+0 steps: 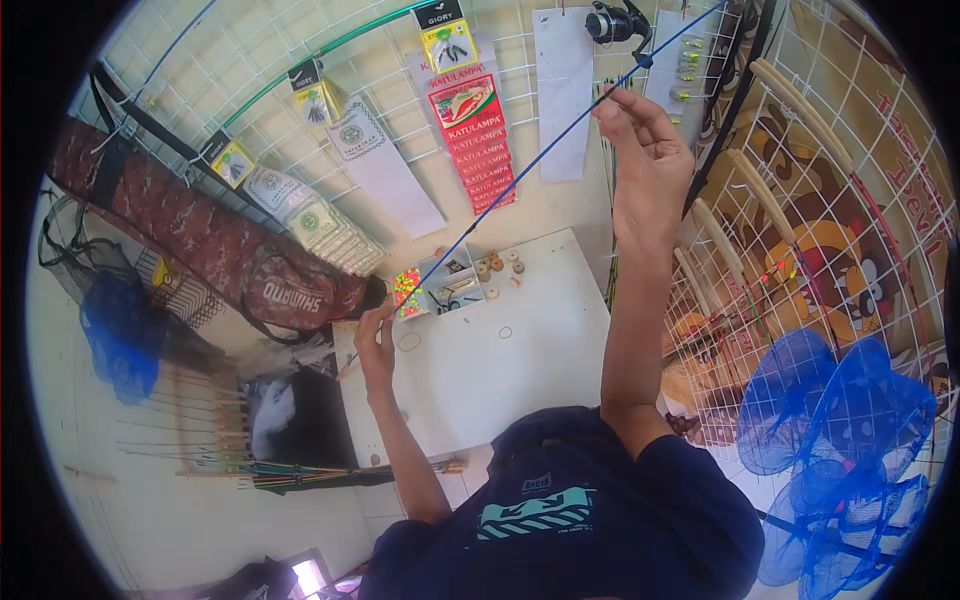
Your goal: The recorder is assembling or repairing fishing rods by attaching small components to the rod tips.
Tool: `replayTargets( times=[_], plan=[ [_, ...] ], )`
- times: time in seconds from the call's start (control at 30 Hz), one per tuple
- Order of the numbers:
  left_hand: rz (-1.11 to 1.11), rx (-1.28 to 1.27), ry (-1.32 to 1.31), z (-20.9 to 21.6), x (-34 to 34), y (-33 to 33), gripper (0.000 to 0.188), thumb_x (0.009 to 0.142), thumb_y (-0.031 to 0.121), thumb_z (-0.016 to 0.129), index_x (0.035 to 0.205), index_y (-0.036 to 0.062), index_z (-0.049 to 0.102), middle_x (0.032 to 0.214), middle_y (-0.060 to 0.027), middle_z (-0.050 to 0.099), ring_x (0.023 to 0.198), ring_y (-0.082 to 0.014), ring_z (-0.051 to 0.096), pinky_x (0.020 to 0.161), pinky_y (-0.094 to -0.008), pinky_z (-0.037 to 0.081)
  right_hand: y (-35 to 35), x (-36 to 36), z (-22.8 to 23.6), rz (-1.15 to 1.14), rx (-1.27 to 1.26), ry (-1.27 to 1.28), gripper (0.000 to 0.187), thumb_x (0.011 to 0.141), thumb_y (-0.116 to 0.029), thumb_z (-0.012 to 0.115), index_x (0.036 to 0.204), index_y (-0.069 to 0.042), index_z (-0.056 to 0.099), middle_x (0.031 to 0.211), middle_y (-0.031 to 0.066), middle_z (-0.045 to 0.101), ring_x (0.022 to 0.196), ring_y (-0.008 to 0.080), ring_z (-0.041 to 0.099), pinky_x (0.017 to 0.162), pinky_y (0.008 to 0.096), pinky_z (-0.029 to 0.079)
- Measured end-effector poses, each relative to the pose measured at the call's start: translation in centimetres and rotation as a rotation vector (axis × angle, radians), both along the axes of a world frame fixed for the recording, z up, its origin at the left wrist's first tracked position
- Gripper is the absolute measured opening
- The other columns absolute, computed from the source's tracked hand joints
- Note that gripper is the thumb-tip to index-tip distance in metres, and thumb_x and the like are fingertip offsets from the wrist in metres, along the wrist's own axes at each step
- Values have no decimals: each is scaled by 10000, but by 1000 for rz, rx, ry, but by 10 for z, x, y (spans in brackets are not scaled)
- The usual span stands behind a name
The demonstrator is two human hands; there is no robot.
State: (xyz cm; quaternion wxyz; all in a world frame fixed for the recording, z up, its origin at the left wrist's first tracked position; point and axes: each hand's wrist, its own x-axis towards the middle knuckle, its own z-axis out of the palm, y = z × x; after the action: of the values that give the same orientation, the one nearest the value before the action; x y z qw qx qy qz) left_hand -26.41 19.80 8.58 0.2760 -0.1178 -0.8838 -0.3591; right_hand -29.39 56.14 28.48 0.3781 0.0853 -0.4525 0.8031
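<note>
At 6 o'clock, nearest the camera, a dark shirt point(620, 500) with a pale green print is seen, and from it two bare forearms are extended. Toward 8 o'clock from the centre, the left hand point(376, 345) is raised, its grip clamped on the lower part of a slim blue rod point(512, 188). Between 1 and 2 o'clock, the right hand point(652, 165) is held higher; its grip is closed on the same rod, thumb and fingertips pinched together. The rod is thus held aslant in the air, from about 8 o'clock up to 1 o'clock.

Below it, a white surface point(530, 390) is seen. On this, just beyond the left hand, a compartmented tray point(488, 296) is set, with small bright beads point(408, 284) in its left section. Round tan pieces point(494, 262) are scattered just beside it at its 2 o'clock, and two thin rings point(505, 332) are laid nearer.

Between 3 and 4 o'clock, blue nets point(850, 420) are hung. Farther off, a patterned reddish bag point(200, 235) is placed between 9 and 10 o'clock. On the far wall grid, red packets point(475, 145) are hung at 12 o'clock, and a black reel point(612, 24) is seen at 1 o'clock; whether it is fixed to the rod cannot be told.
</note>
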Motion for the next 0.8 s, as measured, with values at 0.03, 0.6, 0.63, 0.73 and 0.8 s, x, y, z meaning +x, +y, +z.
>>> replayTargets(
  times=[0.03,0.6,0.63,0.73,0.8],
  plan=[
    [-5,7,1,0,-1,0,128,865,-19,605,980,1,659,927,-140,638,875,-294,615,795,-363,466,0,-3,-2,0,-15,15,244,827,-44,739,1050,34,676,947,81,701,877,97,635,814,212,475],
    [-1,-37,-42,-9,-9,5,116,872,-1,600,974,12,655,927,-127,632,906,-298,595,836,-380,434,19,-6,2,-13,44,-122,225,820,-70,747,1002,48,687,897,68,696,837,83,623,785,200,474],
    [22,-66,-29,-11,-9,7,123,876,6,591,977,18,660,931,-124,625,917,-300,588,842,-382,427,22,-5,2,10,65,-130,223,819,-71,748,998,48,689,891,62,696,835,82,622,781,201,473],
    [53,-117,-7,-17,-5,13,142,885,14,574,991,31,668,935,-117,613,931,-298,577,842,-387,420,31,-7,1,102,86,-114,229,813,-91,753,995,35,695,879,53,695,817,78,609,773,211,463],
    [25,-118,-6,-20,-3,15,172,884,14,574,1017,47,679,937,-107,609,924,-292,574,834,-384,421,41,-11,-3,128,136,-130,226,814,-99,752,993,27,698,879,53,697,811,76,599,771,215,455]
  ],
)
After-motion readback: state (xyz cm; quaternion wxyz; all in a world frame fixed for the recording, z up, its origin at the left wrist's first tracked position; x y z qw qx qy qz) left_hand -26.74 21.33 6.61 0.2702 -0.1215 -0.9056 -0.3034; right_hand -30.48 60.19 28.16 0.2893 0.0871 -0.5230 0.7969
